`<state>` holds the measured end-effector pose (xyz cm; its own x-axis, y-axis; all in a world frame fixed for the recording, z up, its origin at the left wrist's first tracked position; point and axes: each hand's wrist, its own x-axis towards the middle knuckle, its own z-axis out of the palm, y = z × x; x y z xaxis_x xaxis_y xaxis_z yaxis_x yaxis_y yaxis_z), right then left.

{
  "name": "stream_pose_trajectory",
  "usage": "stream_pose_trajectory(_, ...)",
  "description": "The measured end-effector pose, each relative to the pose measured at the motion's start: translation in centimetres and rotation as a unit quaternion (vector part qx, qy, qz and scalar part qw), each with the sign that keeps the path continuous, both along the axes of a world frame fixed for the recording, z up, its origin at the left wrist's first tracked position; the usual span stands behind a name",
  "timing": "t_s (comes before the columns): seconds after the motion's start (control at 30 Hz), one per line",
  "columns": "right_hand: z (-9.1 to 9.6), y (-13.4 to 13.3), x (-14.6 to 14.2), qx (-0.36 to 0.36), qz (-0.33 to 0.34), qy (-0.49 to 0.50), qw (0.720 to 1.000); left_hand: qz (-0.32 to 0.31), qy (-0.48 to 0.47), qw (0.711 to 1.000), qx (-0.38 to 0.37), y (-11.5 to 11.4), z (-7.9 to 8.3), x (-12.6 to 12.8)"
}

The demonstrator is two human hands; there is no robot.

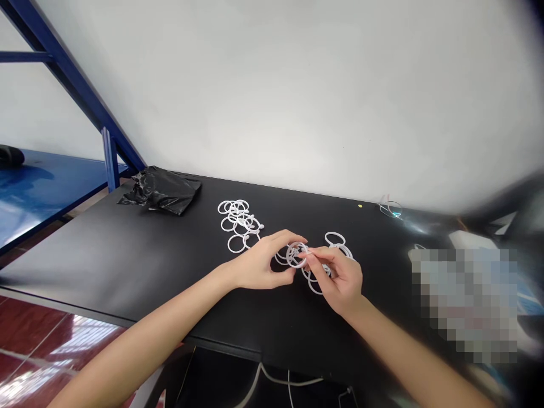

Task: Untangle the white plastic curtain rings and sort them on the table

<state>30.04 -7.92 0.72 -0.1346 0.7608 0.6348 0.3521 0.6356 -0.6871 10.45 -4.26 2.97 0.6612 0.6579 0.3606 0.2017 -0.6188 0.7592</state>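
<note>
Over the middle of a black table (127, 260) my left hand (259, 263) and my right hand (340, 280) meet, both with fingers pinched on a small bunch of white plastic rings (296, 254) held just above the surface. More linked white rings (314, 277) hang or lie under my right hand. A loose pile of several white rings (238, 224) lies behind my left hand, and two further rings (338, 242) lie behind my right hand.
A crumpled black plastic bag (160, 190) sits at the table's back left. A clear ring-like item (391, 208) lies at the back right by the white wall. Blue metal shelving (63, 73) stands to the left. Cables (276, 379) hang below the front edge.
</note>
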Motion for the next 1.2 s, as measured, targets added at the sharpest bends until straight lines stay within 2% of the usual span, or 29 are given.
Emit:
stream_pose_trajectory(0.2,-0.1,0.3,0.1,-0.002,-0.015,0.004,1.0,0.003,-0.029,0.998,-0.052,0.0,-0.4,0.3)
stream_pose_trajectory(0.43,0.5,0.2,0.1,-0.001,-0.007,-0.012,1.0,-0.024,-0.042,0.992,-0.119,0.2,0.2,0.2)
stream_pose_trajectory(0.57,0.5,0.2,0.0,-0.006,-0.007,-0.023,1.0,-0.032,-0.028,0.99,-0.132,0.0,0.5,0.3)
stream_pose_trajectory(0.63,0.2,0.3,0.2,-0.01,-0.015,-0.02,1.0,-0.028,-0.023,0.993,-0.117,0.0,0.6,0.2)
stream_pose_trajectory(0.7,-0.1,0.4,0.3,-0.02,-0.02,-0.012,1.0,-0.001,-0.01,0.998,-0.07,0.3,0.5,-0.1)
stream_pose_trajectory(0.8,-0.2,0.7,0.4,-0.037,-0.037,-0.008,0.999,0.1,0.039,0.993,0.043,1.4,-0.1,-1.0)
stream_pose_trajectory(0.9,0.0,1.0,0.3,-0.015,-0.045,-0.057,0.997,0.241,0.126,0.953,0.134,2.7,-0.6,-2.3)
stream_pose_trajectory(1.0,-0.2,1.2,0.1,0.025,0.005,-0.152,0.988,0.35,0.238,0.886,0.189,3.5,-0.8,-3.4)
stream_pose_trajectory(1.1,-0.6,1.2,0.1,0.043,0.052,-0.238,0.969,0.396,0.311,0.841,0.2,3.7,-0.6,-4.1)
stream_pose_trajectory(1.2,-1.0,1.2,0.1,0.051,0.069,-0.296,0.951,0.408,0.351,0.822,0.188,3.6,-0.4,-4.3)
